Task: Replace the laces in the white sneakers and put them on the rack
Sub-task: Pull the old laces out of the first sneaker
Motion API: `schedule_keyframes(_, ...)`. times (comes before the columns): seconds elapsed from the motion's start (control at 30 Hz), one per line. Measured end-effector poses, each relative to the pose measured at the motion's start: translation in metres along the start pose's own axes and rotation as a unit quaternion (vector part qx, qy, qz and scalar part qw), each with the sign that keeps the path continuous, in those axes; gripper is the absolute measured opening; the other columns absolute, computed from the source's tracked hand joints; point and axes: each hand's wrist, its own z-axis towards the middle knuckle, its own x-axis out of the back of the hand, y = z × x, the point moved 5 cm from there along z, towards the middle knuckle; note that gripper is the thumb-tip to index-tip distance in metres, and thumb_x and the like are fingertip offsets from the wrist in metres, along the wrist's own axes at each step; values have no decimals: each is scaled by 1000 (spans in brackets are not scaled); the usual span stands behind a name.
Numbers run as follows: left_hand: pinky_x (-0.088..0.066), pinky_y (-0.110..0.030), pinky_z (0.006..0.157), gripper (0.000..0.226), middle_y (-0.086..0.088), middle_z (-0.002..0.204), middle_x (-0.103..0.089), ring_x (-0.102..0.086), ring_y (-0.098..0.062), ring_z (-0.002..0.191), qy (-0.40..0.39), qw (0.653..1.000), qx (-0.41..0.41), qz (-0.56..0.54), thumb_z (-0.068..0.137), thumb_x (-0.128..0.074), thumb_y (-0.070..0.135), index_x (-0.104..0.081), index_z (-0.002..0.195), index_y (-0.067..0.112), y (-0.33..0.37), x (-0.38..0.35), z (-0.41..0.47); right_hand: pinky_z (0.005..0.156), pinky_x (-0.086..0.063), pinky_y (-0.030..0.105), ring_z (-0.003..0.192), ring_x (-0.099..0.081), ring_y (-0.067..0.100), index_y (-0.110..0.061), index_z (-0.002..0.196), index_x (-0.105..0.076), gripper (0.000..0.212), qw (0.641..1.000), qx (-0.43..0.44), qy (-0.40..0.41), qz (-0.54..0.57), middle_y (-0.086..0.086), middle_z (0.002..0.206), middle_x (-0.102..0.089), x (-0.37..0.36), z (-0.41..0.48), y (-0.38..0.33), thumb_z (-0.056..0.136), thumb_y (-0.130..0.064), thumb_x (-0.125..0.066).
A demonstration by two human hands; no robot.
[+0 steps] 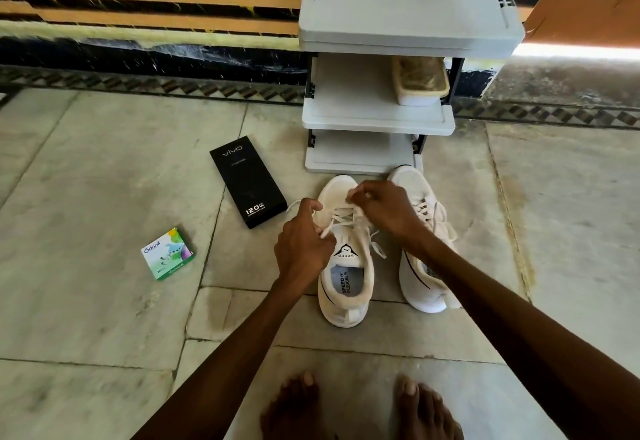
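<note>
Two white sneakers stand side by side on the floor, toes toward the rack. The left sneaker [346, 280] has a white lace [341, 217] crossed over its tongue. My left hand [303, 242] pinches a strand of this lace at the shoe's left side. My right hand [384, 212] pinches the lace near the toe end of the eyelets. A loose lace end trails to the right of the shoe. The right sneaker [424, 280] is laced and partly covered by my right forearm. The grey plastic shoe rack [377, 117] stands just beyond the toes.
A black phone box [247, 181] lies left of the sneakers, and a small green and white box [167, 254] further left. A beige container [420, 81] sits on the rack's middle shelf. My bare feet [360, 408] are at the bottom. A striped wall runs behind.
</note>
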Motion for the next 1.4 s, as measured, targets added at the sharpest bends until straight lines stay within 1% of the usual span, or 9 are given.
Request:
schedule_keyframes(0.2, -51, -34, 75, 48, -3, 105, -66, -63, -22, 95, -4, 1000, -7, 0, 83, -75, 31, -46, 122, 33, 3, -3, 2, 72, -50, 30, 90, -67, 26, -15, 98, -75, 20, 949, 106, -85, -284, 7, 98, -71, -37, -6, -5, 87, -28, -65)
schedule_keyframes(0.3, -52, -35, 77, 47, -3, 103, -66, -63, -22, 93, 1, 1000, -9, 8, 84, -74, 30, -46, 122, 33, 4, -3, 1, 74, -50, 30, 92, -65, 26, -15, 101, -76, 21, 951, 138, -50, -274, 8, 102, -68, -31, -4, -13, 84, -22, -66)
schedule_keyframes(0.53, -55, -38, 74, 49, 3, 86, -63, -63, -18, 82, 1, 1000, -10, 17, 83, -74, 23, -45, 122, 32, 2, 0, -1, 62, -45, 10, 61, -59, 0, -13, 86, -77, 4, 984, 21, 112, 139, -3, 83, -71, 28, 8, -1, 84, -15, -75)
schedule_keyframes(0.67, -54, -37, 74, 49, 3, 85, -63, -62, -18, 81, 1, 1000, -10, 9, 82, -75, 24, -46, 121, 32, 4, 0, -2, 78, -54, 40, 70, -60, 23, -7, 93, -72, 9, 846, -112, 112, 509, 7, 74, -65, 38, 11, 14, 86, -12, -71)
schedule_keyframes(0.8, -55, -36, 72, 48, 7, 77, -58, -61, -16, 77, -9, 1000, -18, -1, 81, -75, 23, -47, 119, 31, 5, -1, -1, 63, -56, 31, 61, -59, 15, -13, 99, -57, 5, 721, -133, 56, 677, 3, 71, -60, 13, 5, 10, 98, -11, -52)
schedule_keyframes(0.87, -55, -37, 73, 49, 7, 77, -58, -62, -16, 78, -12, 1000, -19, -6, 81, -76, 23, -47, 120, 31, 4, 0, 0, 44, -37, 20, 47, -42, 8, -15, 98, -55, 11, 795, -145, 21, 589, -2, 61, -50, 2, 1, 3, 99, -12, -44)
schedule_keyframes(0.97, -52, -32, 71, 51, 2, 85, -64, -63, -18, 82, -18, 1000, -18, -18, 81, -76, 22, -48, 123, 29, 4, 0, -1, 48, -36, 17, 55, -53, 4, -17, 90, -68, 23, 989, -79, -18, 123, -6, 70, -62, 0, 0, -8, 99, -19, -47)
schedule_keyframes(1.13, -55, -36, 77, 54, -4, 95, -69, -66, -22, 90, -20, 999, -18, -21, 83, -76, 30, -46, 127, 28, 7, -3, -1, 75, -46, 30, 98, -65, 31, -8, 109, -67, 30, 936, 43, -80, -340, 13, 109, -69, -25, -15, -26, 93, -32, -58)
schedule_keyframes(1.4, -46, -24, 60, 51, 5, 77, -61, -61, -13, 73, -16, 999, -12, -42, 82, -77, 27, -49, 124, 26, 6, -2, -3, 68, -41, 27, 81, -62, 19, -13, 87, -72, 9, 965, 53, 14, -257, 3, 96, -64, -4, -10, -24, 78, -15, -71)
